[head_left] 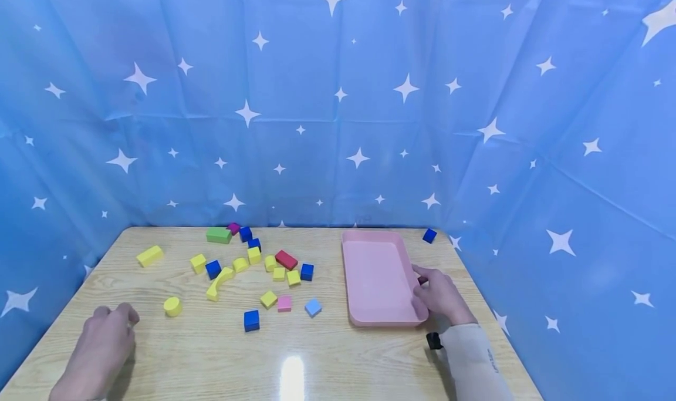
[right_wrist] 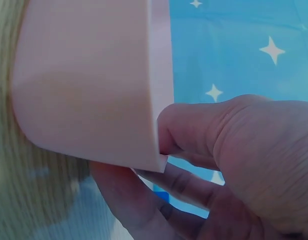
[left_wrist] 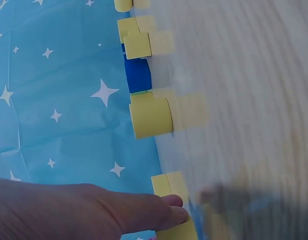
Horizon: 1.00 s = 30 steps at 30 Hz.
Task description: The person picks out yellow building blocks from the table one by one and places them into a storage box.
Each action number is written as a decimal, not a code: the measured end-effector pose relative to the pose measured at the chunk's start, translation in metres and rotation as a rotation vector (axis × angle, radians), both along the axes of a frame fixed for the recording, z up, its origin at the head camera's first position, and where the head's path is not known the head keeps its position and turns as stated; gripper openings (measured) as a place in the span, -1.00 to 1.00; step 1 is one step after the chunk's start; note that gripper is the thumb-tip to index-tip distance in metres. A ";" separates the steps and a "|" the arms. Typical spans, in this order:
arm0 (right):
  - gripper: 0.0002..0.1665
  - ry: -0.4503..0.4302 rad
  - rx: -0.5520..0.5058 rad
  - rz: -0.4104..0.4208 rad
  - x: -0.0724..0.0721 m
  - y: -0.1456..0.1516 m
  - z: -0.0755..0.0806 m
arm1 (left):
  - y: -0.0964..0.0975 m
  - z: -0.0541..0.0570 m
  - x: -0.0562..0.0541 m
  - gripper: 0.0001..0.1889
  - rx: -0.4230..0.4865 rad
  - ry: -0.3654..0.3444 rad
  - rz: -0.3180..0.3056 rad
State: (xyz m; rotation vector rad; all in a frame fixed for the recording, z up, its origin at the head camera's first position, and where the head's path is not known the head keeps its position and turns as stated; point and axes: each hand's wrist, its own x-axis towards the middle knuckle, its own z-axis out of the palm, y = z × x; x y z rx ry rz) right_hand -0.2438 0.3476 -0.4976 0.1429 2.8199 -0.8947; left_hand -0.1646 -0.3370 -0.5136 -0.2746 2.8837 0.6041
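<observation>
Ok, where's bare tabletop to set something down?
Bare wooden tabletop lies between the pale blue cube and pink rectangular tray, and in front of the nearest navy cube. Crowded: around the red rectangular block, with yellow blocks.

Taking twelve as the far edge, the tray [head_left: 376, 275] sits toward three on the counter [head_left: 211, 366]. From the tray, a lone cube [head_left: 429, 236] lies at one o'clock, the right hand [head_left: 443, 295] at the rim between three and four, and scattered blocks [head_left: 279, 274] around nine. From the left hand [head_left: 102, 345], a cylinder [head_left: 172, 307] lies at two. Behind the counter, the curtain [head_left: 296, 84] hangs at twelve.
</observation>
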 end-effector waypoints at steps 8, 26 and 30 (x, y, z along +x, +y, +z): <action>-0.18 -0.022 -0.024 -0.027 -0.003 0.003 -0.004 | 0.014 0.013 -0.002 -0.67 -0.007 0.123 0.015; -0.20 -0.039 -0.045 -0.051 -0.002 0.004 -0.005 | 0.076 0.028 -0.018 -0.70 0.019 0.414 -0.015; -0.20 -0.035 -0.043 -0.051 -0.002 0.004 -0.005 | 0.092 0.030 -0.020 -0.70 0.034 0.448 -0.041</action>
